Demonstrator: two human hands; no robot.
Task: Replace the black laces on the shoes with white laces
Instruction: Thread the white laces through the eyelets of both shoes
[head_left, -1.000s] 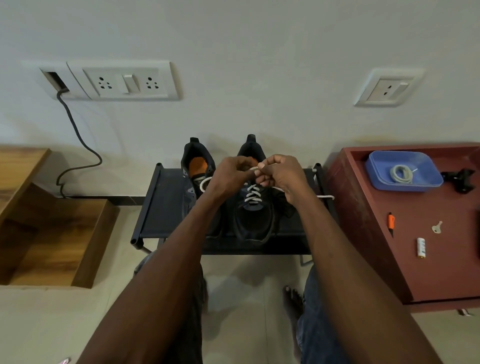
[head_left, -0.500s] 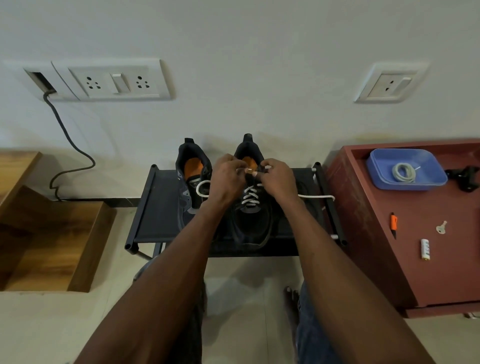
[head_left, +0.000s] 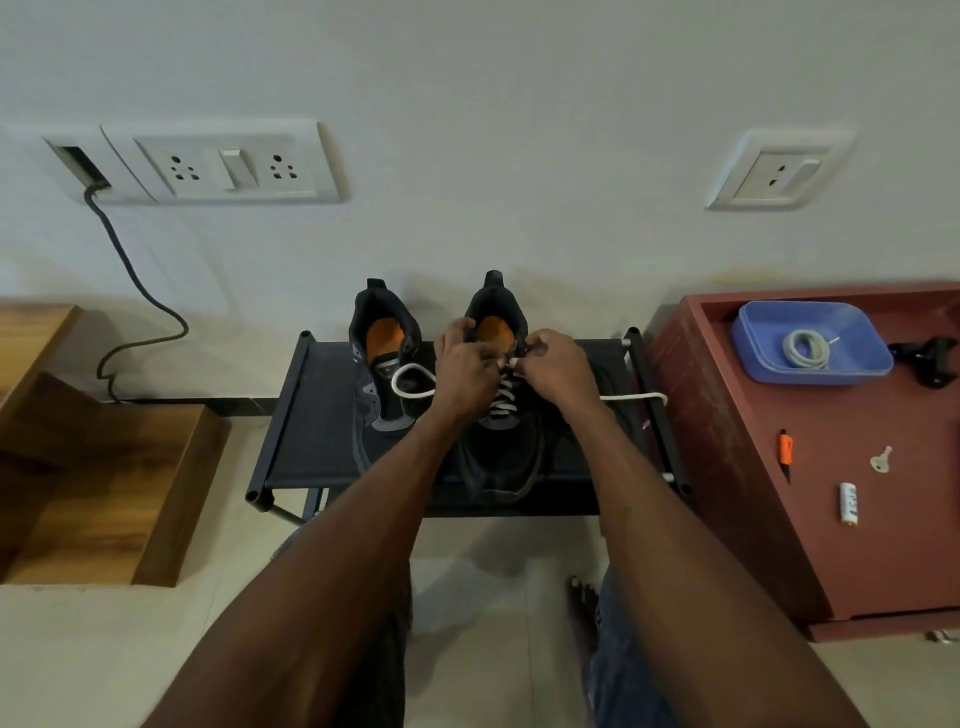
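White lace (head_left: 503, 400) criss-crosses the right black shoe (head_left: 506, 441); both hands' fingers (head_left: 511, 362) pinch its upper ends.

We see left hand (head_left: 464, 373) & right hand (head_left: 558, 366) pinching white lace (head_left: 503, 399) at top of right shoe (head_left: 503, 415) on black rack (head_left: 317, 415); left shoe (head_left: 382, 384) beside it.

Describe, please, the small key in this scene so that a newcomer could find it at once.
Look at the dark red cabinet to the right of the black shoe rack. On its top, nearer than the blue tray, lies the key, between an orange-handled tool and a white battery. It alone is pale, silvery metal.
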